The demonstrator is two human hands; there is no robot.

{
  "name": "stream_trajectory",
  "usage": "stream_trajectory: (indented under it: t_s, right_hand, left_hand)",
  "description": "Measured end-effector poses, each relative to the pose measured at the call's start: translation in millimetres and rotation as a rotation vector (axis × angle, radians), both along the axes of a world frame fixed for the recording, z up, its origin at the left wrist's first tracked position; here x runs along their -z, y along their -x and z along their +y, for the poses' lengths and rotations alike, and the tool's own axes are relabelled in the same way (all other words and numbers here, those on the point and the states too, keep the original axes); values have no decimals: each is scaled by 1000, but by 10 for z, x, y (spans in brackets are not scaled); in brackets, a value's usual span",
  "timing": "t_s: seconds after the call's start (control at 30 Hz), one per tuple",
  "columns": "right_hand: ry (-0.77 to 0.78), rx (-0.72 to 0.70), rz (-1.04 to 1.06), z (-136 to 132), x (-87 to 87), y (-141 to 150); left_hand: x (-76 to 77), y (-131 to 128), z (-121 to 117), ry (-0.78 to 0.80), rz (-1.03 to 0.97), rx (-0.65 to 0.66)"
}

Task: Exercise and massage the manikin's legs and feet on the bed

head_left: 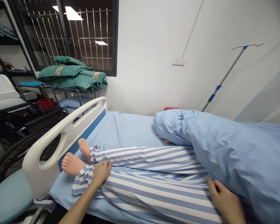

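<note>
A figure in blue-and-white striped trousers [154, 183] lies on a hospital bed, bare feet [72, 163] toward the white footboard [58, 137]. A light blue blanket [224, 146] covers its upper part. My left hand [101, 172] is curled around the striped trouser leg near the ankle. My right hand [226, 202] rests on the trousers near the thigh, at the blanket's edge, with fingers bent and lying against the cloth.
The blue bedsheet [130, 130] shows bare beyond the legs. Green folded bedding [72, 76] sits on a rack by a barred window. An IV pole [224, 77] leans by the white wall. A wheelchair [18, 137] and red bucket [46, 103] stand left.
</note>
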State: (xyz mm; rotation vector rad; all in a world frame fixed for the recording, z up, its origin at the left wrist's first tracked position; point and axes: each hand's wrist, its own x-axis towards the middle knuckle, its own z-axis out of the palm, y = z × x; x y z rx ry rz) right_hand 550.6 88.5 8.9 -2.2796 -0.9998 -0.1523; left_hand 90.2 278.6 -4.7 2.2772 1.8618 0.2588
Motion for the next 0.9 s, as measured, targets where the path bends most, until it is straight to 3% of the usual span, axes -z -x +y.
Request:
stream_trajectory:
  t_s: [0.1, 0.17, 0.23, 0.33, 0.47, 0.57, 0.63, 0.73, 0.9]
  right_hand:
    - [208, -41, 65, 101, -5, 23]
    - [231, -87, 43, 264, -19, 189]
    - [200, -219, 22, 524, -45, 528]
    - [170, -531, 25, 1055, -124, 1332]
    - [167, -892, -81, 1809, -286, 2636]
    - [264, -1022, -183, 2266, -327, 3491]
    - [390, -1060, -246, 2494, -271, 3911]
    - [569, -1057, -291, 2726, -109, 4269]
    - [688, -1088, -289, 2885, 51, 4348]
  left_hand:
    - [8, -16, -2, -21, 4, 9]
    - [14, -11, -1, -28, -20, 10]
    - [17, -9, -4, -25, -45, 14]
    - [11, -14, -14, -5, -73, 3]
    - [-3, -13, -23, 17, -99, -10]
    - [-15, 9, -20, 43, -125, -14]
    - [-24, 33, -10, 90, -189, -19]
    - [-14, 71, 21, 190, -337, -64]
    - [91, 80, 85, 205, -424, -137]
